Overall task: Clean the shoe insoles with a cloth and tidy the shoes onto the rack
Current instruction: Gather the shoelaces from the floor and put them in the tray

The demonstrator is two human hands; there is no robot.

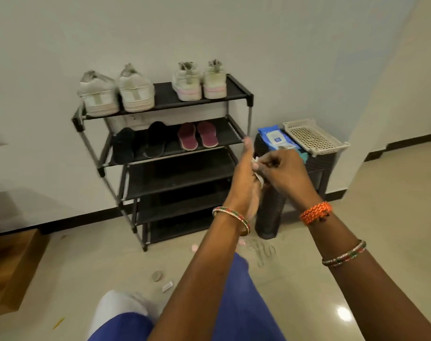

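Your right hand [282, 168] pinches a small pale cloth [256, 166] against your upturned left hand [244, 183], whose fingers look straight, though blur hides the detail. You seem to be readying the cloth; next comes picking a shoe to wipe inside. On the rack [236, 91], white sneakers [116, 93] sit on top and slippers [197, 135] one shelf down. Right of the rack, a wipes packet [274, 137] and basket [313, 136] rest on a dark stool [271, 212], with sandals [263, 252] on the floor before it.
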